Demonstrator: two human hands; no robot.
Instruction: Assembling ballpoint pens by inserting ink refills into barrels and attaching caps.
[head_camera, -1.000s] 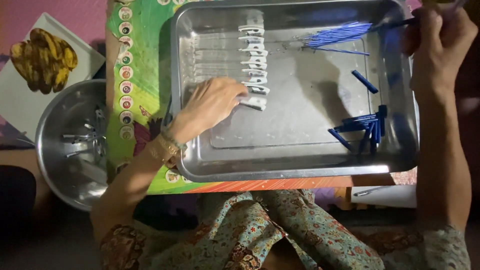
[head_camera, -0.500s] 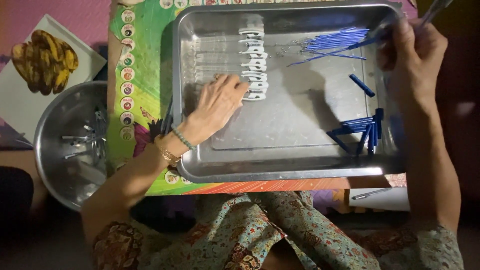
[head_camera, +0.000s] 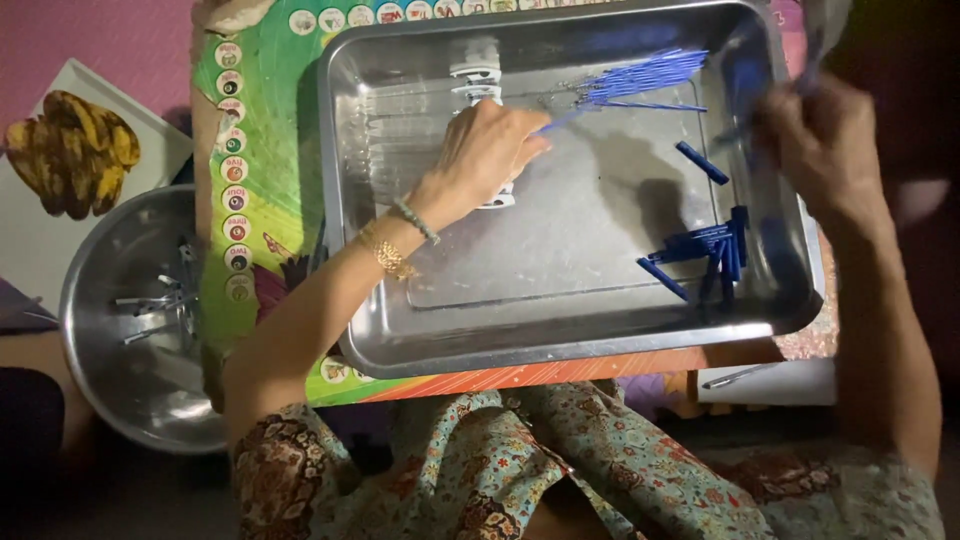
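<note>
A low bench (head_camera: 262, 150) with a bright green, picture-printed top carries one thing directly — a wide steel tray (head_camera: 570, 330) covering most of it. Left of the bench — on the floor — sits a round steel bowl (head_camera: 110, 370).

left hand (head_camera: 487, 152) outstretched, right hand (head_camera: 825, 140) curled

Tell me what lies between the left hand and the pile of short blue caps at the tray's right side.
In the head view, only bare metal tray floor lies between the left hand and the pile of short blue caps.
</note>
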